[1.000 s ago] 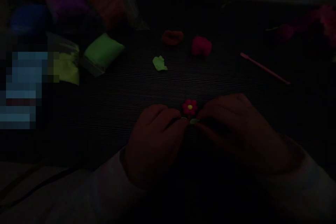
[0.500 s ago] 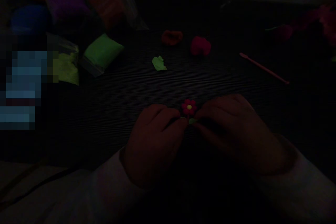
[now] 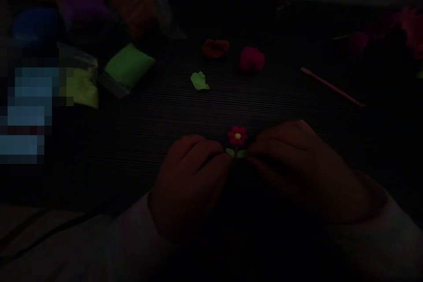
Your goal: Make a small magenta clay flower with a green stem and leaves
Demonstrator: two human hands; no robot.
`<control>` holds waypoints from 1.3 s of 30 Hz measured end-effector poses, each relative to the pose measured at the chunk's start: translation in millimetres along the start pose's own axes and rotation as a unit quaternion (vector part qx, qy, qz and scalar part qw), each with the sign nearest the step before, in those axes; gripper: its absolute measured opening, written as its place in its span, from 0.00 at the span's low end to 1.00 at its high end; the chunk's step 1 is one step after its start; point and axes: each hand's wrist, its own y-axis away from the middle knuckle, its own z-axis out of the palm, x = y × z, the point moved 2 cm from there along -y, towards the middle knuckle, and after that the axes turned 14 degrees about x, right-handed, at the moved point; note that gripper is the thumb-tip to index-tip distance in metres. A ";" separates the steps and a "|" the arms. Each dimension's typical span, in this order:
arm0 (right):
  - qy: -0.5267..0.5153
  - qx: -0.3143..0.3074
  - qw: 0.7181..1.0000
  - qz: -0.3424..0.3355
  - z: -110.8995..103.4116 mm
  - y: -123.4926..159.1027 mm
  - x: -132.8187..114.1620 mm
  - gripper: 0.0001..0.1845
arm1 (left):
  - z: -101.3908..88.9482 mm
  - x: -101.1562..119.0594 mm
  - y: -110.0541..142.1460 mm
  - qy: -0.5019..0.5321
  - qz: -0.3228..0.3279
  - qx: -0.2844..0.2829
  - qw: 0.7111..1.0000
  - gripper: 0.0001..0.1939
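Deep-pink petals around a yellow centre form a small flower [image 3: 237, 136], which lies on a dark, finely ribbed tabletop [image 3: 148, 116] in very dim light. Its short reddish-brown stem [image 3: 235, 151] runs down between the fingertips of two bare hands, with a pale green left leaf [image 3: 229, 153] and a matching right leaf [image 3: 242, 153] spreading to either side. The left hand [image 3: 190, 180] has its fingers curled and bunched, the tips at the outer end of the left leaf. The right hand [image 3: 304, 167] reaches in from the other side, finger and thumb tips drawn close together at the outer end of the right leaf. It is too dark to tell whether either hand is clamped on its leaf. Beyond the fingertips, well apart from them, sit a ragged pale green scrap [image 3: 199, 81], a hollowed orange-red lump [image 3: 215, 48] and a rounded hot-pink lump [image 3: 251, 59]. Beyond the right fingers, a slender pink tool [image 3: 332, 87] lies at a slant. Farther off, beyond the left fingers, are a clear bag of green material [image 3: 129, 66], a clear bag of yellow-green material [image 3: 86, 86] and a cluster of orange, purple, blue, green and red packets [image 3: 82, 5].
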 end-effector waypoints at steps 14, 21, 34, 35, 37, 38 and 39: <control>0.008 -0.022 1.000 0.009 0.2 -1.1 1.5 0.07 | 2.6 4.4 -4.4 -0.002 0.008 0.001 1.000 0.06; 0.016 -0.025 1.000 0.010 0.4 -1.1 0.6 0.07 | 3.5 5.2 -3.9 -0.017 0.021 0.006 1.000 0.06; 0.020 -0.022 1.000 -0.003 2.5 -0.4 0.1 0.08 | 3.0 4.3 -4.5 -0.004 0.024 0.001 1.000 0.06; 0.020 -0.020 1.000 -0.002 2.1 -0.2 0.2 0.08 | 3.2 4.1 -4.3 -0.006 0.023 -0.001 1.000 0.07; 0.014 -0.018 1.000 0.008 0.9 0.1 0.9 0.08 | 3.6 3.4 -3.9 -0.006 0.017 -0.006 1.000 0.06; 0.010 -0.018 1.000 0.016 0.2 0.2 1.4 0.08 | 3.7 3.1 -3.8 -0.006 0.014 -0.007 1.000 0.06; 0.008 -0.017 1.000 0.025 -0.4 0.3 2.0 0.08 | 3.6 2.9 -3.8 -0.008 0.011 -0.005 1.000 0.06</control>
